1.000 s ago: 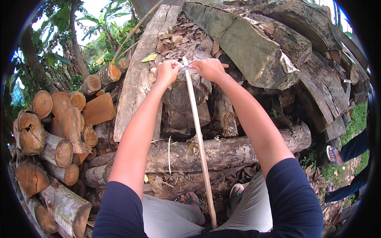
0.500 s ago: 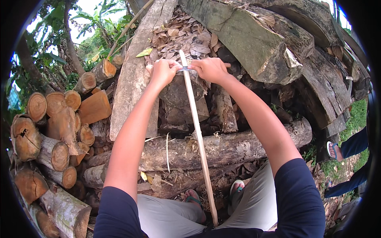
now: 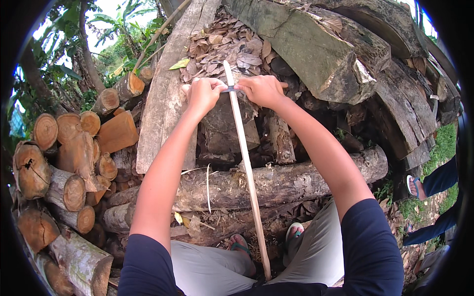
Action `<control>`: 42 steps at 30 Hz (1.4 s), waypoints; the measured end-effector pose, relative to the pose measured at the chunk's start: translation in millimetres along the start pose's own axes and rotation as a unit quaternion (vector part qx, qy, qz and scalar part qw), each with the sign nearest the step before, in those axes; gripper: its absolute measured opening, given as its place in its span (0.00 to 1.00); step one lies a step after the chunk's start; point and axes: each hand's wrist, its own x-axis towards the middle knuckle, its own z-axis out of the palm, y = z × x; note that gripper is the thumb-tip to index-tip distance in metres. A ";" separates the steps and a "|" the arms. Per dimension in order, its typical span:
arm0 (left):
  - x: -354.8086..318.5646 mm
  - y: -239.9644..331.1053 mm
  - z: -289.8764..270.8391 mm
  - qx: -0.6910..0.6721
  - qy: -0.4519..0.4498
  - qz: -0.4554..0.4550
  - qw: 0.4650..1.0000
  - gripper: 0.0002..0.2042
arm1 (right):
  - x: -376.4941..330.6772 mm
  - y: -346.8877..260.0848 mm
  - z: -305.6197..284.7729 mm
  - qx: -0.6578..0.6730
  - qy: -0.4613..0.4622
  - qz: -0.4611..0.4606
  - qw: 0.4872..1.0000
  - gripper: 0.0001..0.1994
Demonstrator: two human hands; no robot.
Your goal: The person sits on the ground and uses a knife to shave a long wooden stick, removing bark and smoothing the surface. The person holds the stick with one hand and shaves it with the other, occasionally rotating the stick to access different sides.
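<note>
A long pale peeled stick point(image 3: 245, 153) runs from between my feet up to the pile of dry leaves, its far end raised past my hands. Across it, close to that far end, lies a small knife point(image 3: 230, 89) with its blade flat against the wood. My right hand point(image 3: 262, 91) is closed around the knife; a bit of brown handle pokes out beyond the fist. On the other side of the stick, my left hand point(image 3: 204, 93) pinches the blade's tip end between thumb and fingers. The cutting edge is too small to make out.
A bark-covered log point(image 3: 276, 185) lies crosswise under the stick. Cut logs point(image 3: 69, 192) are stacked at left, a plank point(image 3: 165, 108) beside them. Heavy timber slabs point(image 3: 316, 59) rise at right. Thin shavings point(image 3: 208, 190) hang on the log. Another person's sandalled foot point(image 3: 415, 187) shows far right.
Both hands and the knife have come slightly toward me along the stick. The blade, bright before, now looks darker. The stick stays almost where it was.
</note>
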 end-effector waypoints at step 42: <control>-41.3 3.0 -0.7 -0.013 -0.044 -0.043 0.998 0.08 | -29.1 -35.4 -20.0 0.003 -0.097 0.059 0.993 0.12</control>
